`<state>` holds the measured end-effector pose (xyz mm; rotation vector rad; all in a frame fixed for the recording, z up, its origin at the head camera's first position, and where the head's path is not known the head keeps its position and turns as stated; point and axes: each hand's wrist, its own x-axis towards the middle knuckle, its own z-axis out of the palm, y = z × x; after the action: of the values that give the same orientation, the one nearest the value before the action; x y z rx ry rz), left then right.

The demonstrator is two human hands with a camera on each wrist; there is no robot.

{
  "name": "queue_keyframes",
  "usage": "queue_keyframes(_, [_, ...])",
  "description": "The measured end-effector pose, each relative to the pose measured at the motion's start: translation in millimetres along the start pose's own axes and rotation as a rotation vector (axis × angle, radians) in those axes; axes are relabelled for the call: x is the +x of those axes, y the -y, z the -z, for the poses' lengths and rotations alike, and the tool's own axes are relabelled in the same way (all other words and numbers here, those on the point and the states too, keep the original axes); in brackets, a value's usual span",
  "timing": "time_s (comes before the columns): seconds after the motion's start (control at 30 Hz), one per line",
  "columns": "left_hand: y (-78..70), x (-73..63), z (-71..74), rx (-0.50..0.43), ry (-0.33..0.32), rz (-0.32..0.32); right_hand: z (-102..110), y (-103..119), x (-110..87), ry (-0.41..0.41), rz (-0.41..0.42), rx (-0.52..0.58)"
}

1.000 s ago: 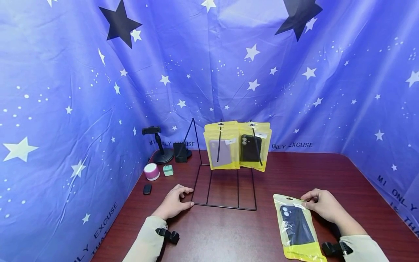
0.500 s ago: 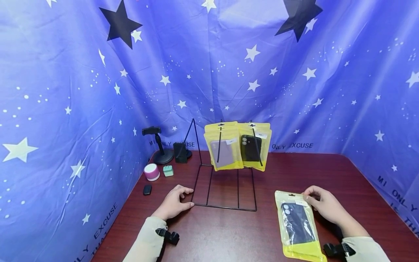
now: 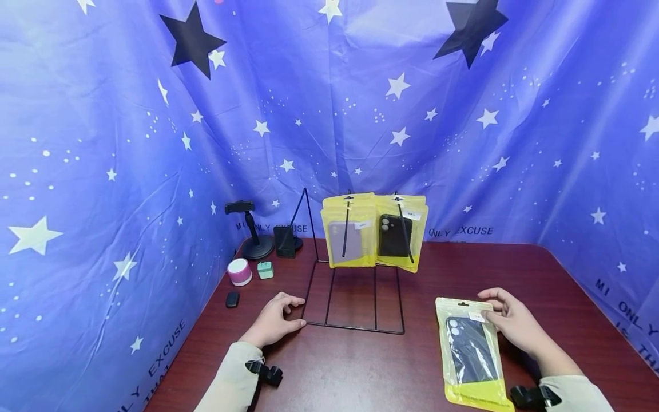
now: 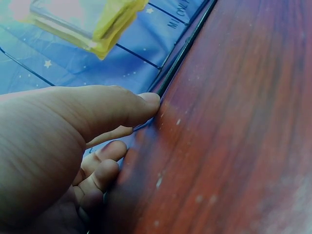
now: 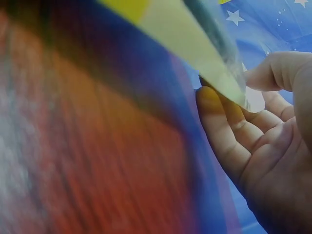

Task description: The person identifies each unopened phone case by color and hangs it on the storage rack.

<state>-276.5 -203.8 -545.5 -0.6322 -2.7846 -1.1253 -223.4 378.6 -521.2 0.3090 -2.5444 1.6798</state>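
Observation:
My left hand [image 3: 273,323] rests at the near left corner of a black wire display rack [image 3: 355,328], its thumb tip and forefinger touching the base rods. In the left wrist view the thumb [image 4: 131,105] lies straight against the rod, with the other fingers loosely bent below. My right hand [image 3: 509,320] pinches the upper right corner of a yellow-edged clear pouch [image 3: 476,392] between thumb and fingers. A dark phone case [image 3: 469,349] shows inside it, with a white label near the top. The right wrist view catches the pouch corner [image 5: 254,100] under the thumb.
Yellow pouches with a purple phone case [image 3: 352,243] and a black phone case [image 3: 392,237] hang from the rack's two hooks. Along the table's left side are a phone stand [image 3: 252,229], a pink-and-white round item [image 3: 239,272], a green charger plug [image 3: 265,270] and a small black item [image 3: 232,299].
My right hand has shifted slightly away from me, bringing the pouch's top a little farther back and right. The hanging purple-case pouch swung right, then back. The left hand stays put.

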Motion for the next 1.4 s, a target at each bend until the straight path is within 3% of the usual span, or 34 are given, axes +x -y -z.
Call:
queue_keyframes(0.47, [0.3,0.1,-0.8,-0.002,0.006,0.008,0.1,-0.4,-3.1,-0.029,0.075,-0.089])
queue_keyframes(0.8, [-0.4,-1.4,-1.0,-0.007,0.012,0.018,-1.8,3.1,-3.3,-0.056,0.044,-0.213])
queue_keyframes(1.03, [-0.2,-0.9,-0.6,-0.004,-0.004,-0.003,-0.6,3.0,-3.4,-0.017,0.025,-0.136])
queue_keyframes(1.17, [0.9,-0.8,-0.9,-0.001,-0.008,-0.005,0.3,1.3,-4.9,0.047,0.044,-0.079])
queue_keyframes(1.4, [2.1,-0.3,-1.7,0.008,0.006,0.009,0.3,0.6,-3.8,0.145,0.038,0.119])
